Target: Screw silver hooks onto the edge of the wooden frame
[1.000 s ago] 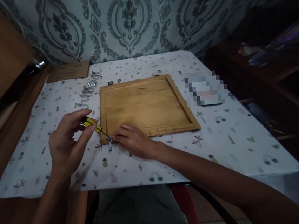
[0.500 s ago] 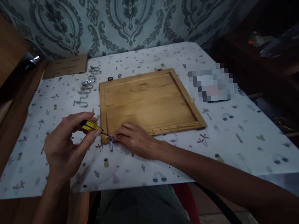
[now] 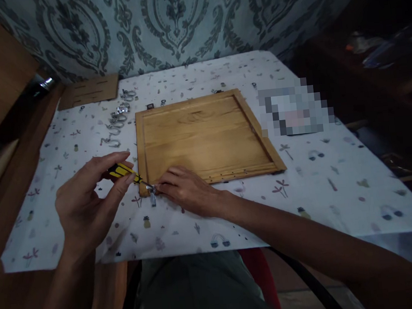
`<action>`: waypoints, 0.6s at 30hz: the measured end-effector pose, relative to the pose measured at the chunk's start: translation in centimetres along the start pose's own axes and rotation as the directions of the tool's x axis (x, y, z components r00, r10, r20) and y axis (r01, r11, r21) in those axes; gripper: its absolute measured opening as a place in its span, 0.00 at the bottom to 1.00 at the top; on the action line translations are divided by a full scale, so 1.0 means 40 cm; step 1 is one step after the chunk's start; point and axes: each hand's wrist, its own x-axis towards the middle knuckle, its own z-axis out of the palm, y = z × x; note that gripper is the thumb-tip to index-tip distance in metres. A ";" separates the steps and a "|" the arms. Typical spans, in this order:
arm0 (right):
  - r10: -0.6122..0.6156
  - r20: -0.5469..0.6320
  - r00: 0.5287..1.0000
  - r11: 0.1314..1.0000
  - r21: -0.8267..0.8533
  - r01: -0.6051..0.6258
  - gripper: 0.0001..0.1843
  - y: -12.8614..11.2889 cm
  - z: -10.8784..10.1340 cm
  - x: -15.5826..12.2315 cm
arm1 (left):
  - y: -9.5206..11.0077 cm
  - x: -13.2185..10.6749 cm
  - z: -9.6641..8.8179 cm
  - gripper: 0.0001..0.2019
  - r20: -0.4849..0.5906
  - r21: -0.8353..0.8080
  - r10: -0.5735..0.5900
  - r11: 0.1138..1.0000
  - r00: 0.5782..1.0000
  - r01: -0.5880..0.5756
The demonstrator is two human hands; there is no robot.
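Observation:
My left hand (image 3: 87,205) pinches the handle of a small yellow-and-black screwdriver (image 3: 122,171) between thumb and fingers. Its shaft slants down to the right, with the tip at a small shiny metal latch (image 3: 153,198). The latch is at the near left corner of a framed wooden panel (image 3: 200,135), and its lower end sticks out over the panel's edge. My right hand (image 3: 183,190) rests on the panel's near edge, its fingertips closed against the latch and partly covering it. Any screw under the tip is too small to make out.
Several metal latches (image 3: 115,122) lie in a row left of the panel. A piece of cardboard (image 3: 88,92) is at the back left of the patterned tablecloth (image 3: 270,216). A blurred-out object (image 3: 294,112) lies to the right. A patterned wall (image 3: 174,21) rises behind.
The camera view has shifted slightly. The screwdriver handle appears turned a little in my left hand, its tip still at the latch. My right hand keeps its place.

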 end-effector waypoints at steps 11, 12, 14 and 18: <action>-0.006 0.016 1.000 1.000 0.002 0.006 0.15 0.003 -0.002 0.003 | 0.002 -0.009 -0.002 0.16 0.015 0.001 0.028 1.000 1.000 -0.028; -0.005 0.015 1.000 1.000 0.002 0.005 0.14 0.003 0.000 0.002 | 0.003 -0.009 -0.002 0.16 0.017 0.005 0.026 1.000 1.000 -0.026; -0.006 0.006 1.000 1.000 -0.007 0.006 0.14 0.004 0.002 0.002 | 0.003 -0.010 -0.002 0.16 0.024 0.002 0.018 1.000 1.000 -0.018; -0.014 0.012 1.000 1.000 -0.022 0.014 0.14 0.004 0.002 0.002 | 0.000 -0.012 -0.003 0.16 0.017 0.010 0.023 1.000 1.000 -0.023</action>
